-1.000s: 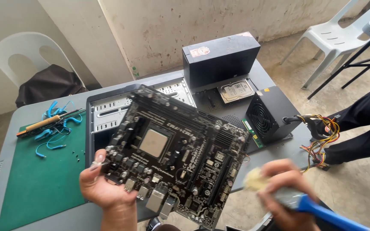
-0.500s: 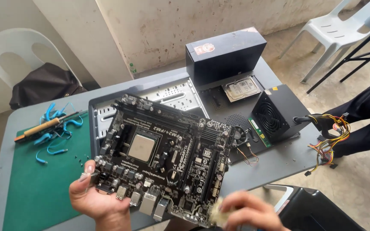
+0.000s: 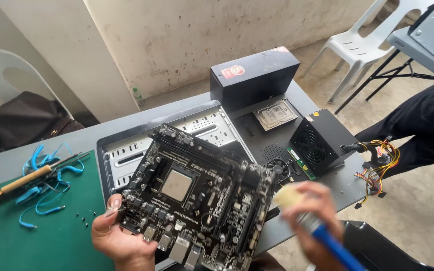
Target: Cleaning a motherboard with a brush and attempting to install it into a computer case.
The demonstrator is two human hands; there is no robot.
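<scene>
A black computer motherboard (image 3: 197,195) with a square silver processor in its middle is held tilted above the table. My left hand (image 3: 119,238) grips its lower left corner, thumb on top. My right hand (image 3: 310,213) is blurred at the board's right edge and holds a brush (image 3: 322,233) with a blue handle and pale bristles close to the board.
An open computer case (image 3: 131,150) lies on the grey table behind the board, with a hard drive (image 3: 276,114), a black power supply (image 3: 320,140), a memory stick and a black box (image 3: 254,75). A green mat (image 3: 31,236) carries blue cables, screwdrivers and small screws. A person in dark clothes stands right.
My right hand came back up from below the table edge with the brush, now at the board's right side. The motherboard stayed in my left hand, shifting slightly.
</scene>
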